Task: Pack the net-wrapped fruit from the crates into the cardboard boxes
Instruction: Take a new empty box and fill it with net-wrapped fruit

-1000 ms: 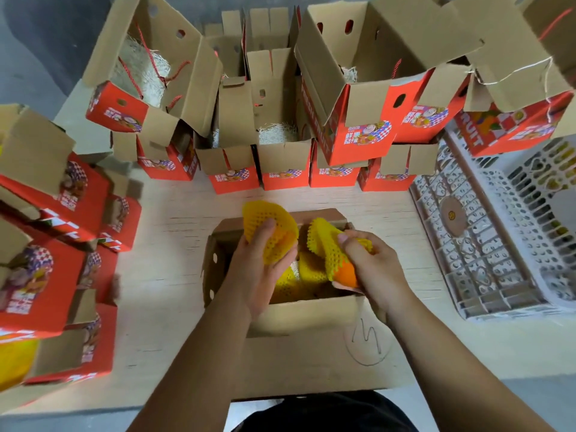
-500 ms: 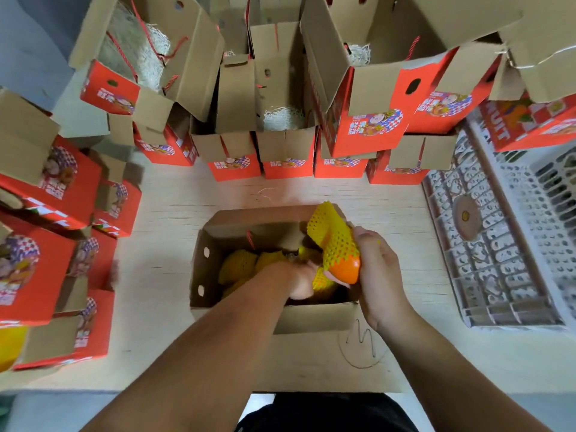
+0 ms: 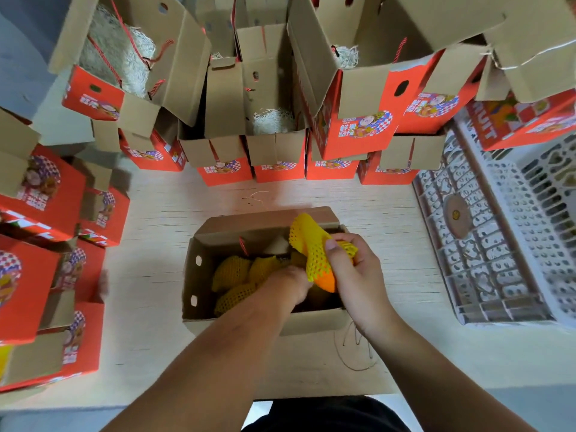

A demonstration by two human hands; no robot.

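Open cardboard box [image 3: 199,275] at frame centre, on pale table [image 3: 149,332]. Net-wrapped fruit [image 3: 232,271] lying inside, left half. Right hand [image 3: 353,275] above box's right edge, fingers curled round orange fruit [image 3: 325,280] in yellow net. Left hand [image 3: 288,283] reaching down into box; grip not discernible. Red gift boxes [image 3: 352,132] along top and left of frame. White crates [image 3: 486,244] at right.
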